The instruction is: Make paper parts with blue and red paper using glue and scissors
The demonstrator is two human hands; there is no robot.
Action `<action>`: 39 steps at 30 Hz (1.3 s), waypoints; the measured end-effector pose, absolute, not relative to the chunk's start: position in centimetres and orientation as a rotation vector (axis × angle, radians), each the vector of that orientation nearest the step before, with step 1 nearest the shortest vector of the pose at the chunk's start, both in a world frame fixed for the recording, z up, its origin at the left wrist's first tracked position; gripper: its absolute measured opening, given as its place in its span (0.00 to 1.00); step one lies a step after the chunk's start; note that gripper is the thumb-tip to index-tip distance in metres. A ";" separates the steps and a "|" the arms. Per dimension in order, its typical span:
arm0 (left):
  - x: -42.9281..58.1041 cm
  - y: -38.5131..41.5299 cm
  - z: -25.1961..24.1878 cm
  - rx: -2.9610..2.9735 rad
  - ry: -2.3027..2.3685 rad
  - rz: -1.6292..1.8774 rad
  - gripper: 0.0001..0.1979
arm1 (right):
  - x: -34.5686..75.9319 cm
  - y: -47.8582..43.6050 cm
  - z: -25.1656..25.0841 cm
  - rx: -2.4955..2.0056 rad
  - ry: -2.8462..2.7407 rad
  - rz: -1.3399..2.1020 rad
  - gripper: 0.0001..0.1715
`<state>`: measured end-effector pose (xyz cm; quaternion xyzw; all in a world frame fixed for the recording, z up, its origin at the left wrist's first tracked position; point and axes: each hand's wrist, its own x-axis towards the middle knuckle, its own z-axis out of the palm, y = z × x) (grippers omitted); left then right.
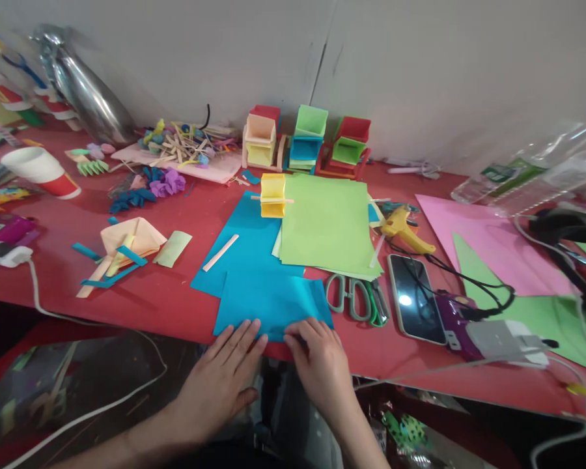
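Observation:
A folded blue paper sheet (273,301) lies at the near edge of the red table (166,299). My left hand (224,378) rests flat on its lower left edge, fingers stretched out. My right hand (320,361) presses its lower right edge, fingers curled down onto the fold. Beyond it lie a larger blue sheet (247,244) and a green sheet (327,225). A small yellow paper box (273,195) on a stick sits on the sheets' far edge.
Green-handled scissors (359,299) and a phone (415,298) lie right of the paper, with a yellow glue gun (403,228) and cables behind. Folded paper boxes (305,140) stand by the wall. Paper scraps (127,251) and a cup (41,170) lie left.

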<state>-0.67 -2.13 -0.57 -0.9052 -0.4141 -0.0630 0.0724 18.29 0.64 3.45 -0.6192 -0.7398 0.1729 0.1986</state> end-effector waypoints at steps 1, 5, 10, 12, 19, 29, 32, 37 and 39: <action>-0.6 -2.1 -0.5 -2.718 -1.249 -0.192 0.34 | 18.9 0.6 3.5 -1.726 -2.062 0.492 0.06; -0.4 -2.3 -0.3 -2.711 -1.276 -0.198 0.34 | 20.3 0.8 3.8 -1.733 -2.083 0.463 0.07; -0.7 -2.3 -0.5 -2.705 -1.266 -0.226 0.33 | 21.0 1.1 3.8 -1.761 -2.097 0.405 0.07; -0.9 -2.3 -0.5 -2.695 -1.265 -0.236 0.33 | 21.1 1.1 3.8 -1.746 -2.107 0.376 0.08; -1.1 -1.6 0.5 -2.695 -1.236 -0.265 0.32 | 20.3 0.8 3.4 -1.743 -2.122 0.338 0.06; -0.4 -1.0 -0.2 -2.741 -1.234 -0.177 0.34 | 20.9 0.5 2.9 -1.781 -2.085 0.288 0.08; -0.4 -1.0 -0.1 -2.736 -1.245 -0.143 0.31 | 21.5 0.0 2.8 -1.812 -2.041 0.258 0.08; 0.0 -1.2 0.1 -2.717 -1.287 -0.113 0.29 | 20.2 -1.3 2.6 -1.654 -2.135 0.104 0.14; 0.1 -1.2 0.1 -2.721 -1.317 -0.127 0.28 | 19.0 -1.9 2.1 -1.491 -2.247 0.035 0.17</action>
